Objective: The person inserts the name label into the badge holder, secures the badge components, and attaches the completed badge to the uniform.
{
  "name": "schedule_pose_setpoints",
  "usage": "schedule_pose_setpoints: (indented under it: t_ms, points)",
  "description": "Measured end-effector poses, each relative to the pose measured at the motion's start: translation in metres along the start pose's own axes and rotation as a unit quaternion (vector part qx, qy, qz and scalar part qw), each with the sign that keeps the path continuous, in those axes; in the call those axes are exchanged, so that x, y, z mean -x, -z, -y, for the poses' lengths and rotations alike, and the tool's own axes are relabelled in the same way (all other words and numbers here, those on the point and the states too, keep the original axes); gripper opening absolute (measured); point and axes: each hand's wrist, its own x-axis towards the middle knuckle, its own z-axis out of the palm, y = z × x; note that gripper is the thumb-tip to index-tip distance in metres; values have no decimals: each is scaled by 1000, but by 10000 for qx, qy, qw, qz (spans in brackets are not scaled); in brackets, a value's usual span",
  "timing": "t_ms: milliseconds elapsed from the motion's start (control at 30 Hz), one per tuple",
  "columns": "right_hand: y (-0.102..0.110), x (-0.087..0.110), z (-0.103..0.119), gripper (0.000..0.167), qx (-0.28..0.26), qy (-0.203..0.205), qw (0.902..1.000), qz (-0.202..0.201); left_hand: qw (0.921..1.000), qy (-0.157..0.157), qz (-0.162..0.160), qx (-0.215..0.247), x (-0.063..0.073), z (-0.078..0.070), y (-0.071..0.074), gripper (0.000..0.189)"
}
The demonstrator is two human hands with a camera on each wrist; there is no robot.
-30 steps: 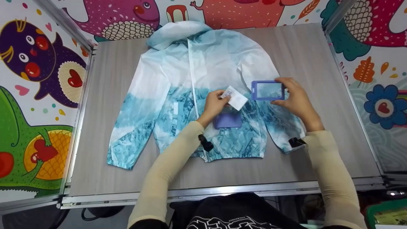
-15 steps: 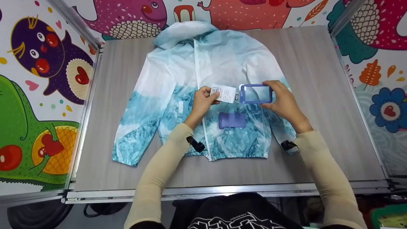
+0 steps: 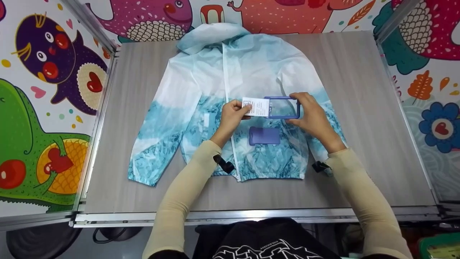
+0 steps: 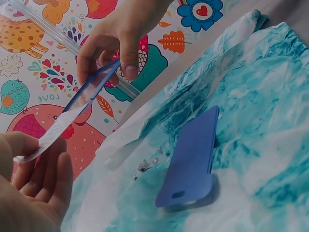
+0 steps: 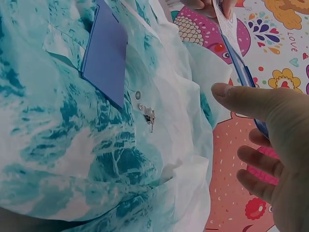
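My left hand [image 3: 231,114] pinches a white printed card [image 3: 259,107] between thumb and fingers. By its far end, my right hand [image 3: 312,112] grips a blue-purple card holder frame [image 3: 284,117] with a see-through middle. The card's right edge meets the frame's left end; how far it is inside cannot be told. Both are held above a teal and white hooded jacket [image 3: 248,72]. Flat on the jacket below them lies a purple cover piece [image 3: 265,136] with a small slot, plain in the left wrist view. Beside it are small silvery metal bits [image 4: 144,165].
The jacket is spread on a wood-grain table [image 3: 348,72] with a metal front edge [image 3: 251,215]. Walls with cartoon prints [image 3: 46,54] enclose the left, back and right sides. A green-rimmed container [image 3: 427,248] stands below at the right.
The card has turned from slanted to level. Both hands have drawn together, the right one moving left, so that card and frame now meet. The cover piece stays on the jacket.
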Motion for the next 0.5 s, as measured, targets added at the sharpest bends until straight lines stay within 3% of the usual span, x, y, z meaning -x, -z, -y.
schedule_pose_setpoints:
  t_ms: [500]
  points:
    - [-10,-3,7,78,-7,110,9999,57,9990,90,-209,-380,1,4,-2,20]
